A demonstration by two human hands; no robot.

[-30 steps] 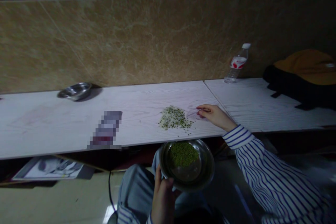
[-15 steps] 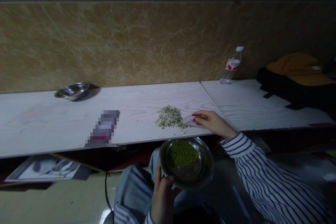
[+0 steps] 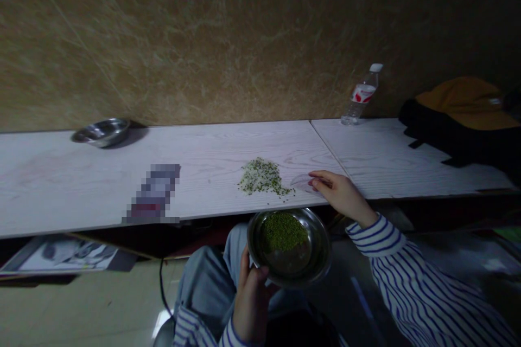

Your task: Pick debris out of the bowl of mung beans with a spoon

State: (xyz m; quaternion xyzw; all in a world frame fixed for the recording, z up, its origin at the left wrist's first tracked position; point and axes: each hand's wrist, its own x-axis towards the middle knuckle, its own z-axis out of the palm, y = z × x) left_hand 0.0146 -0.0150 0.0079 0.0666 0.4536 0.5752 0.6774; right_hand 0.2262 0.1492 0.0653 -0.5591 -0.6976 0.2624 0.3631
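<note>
- At a pale wood-grain table (image 3: 211, 146) against a marbled wall (image 3: 195, 54), a person in a striped shirt works with both hands, a mixed pile (image 3: 259, 175) of white grains and green beans spread on the tabletop.
- Below the front edge, over the lap, the left hand (image 3: 251, 301) grips a metal bowl (image 3: 318, 246) by its near left side, thumb at the rim; green beans (image 3: 284, 231) gather toward the bowl's far side.
- Just right of the pile, the right hand (image 3: 336, 190) pinches a clear plastic piece (image 3: 300, 182) between thumb and fingers, its free end pointing at the loose beans and apart from the main heap.
- Stray beans lie between the pile and the table's edge; a sweep too wide or too quick could send them past the rim to the floor.
- White grains sit tightly among the green, so a deep drag would probably carry both along.
- With one hand alone on the bowl, a slipping thumb or a knock against the tabletop could tip its contents out.
- The plastic looks thin and might bend under pressure, flicking beans sideways.
- Farther off stand a smaller bowl (image 3: 101, 133) and a bottle (image 3: 360, 96), both clear of the hands.
</note>
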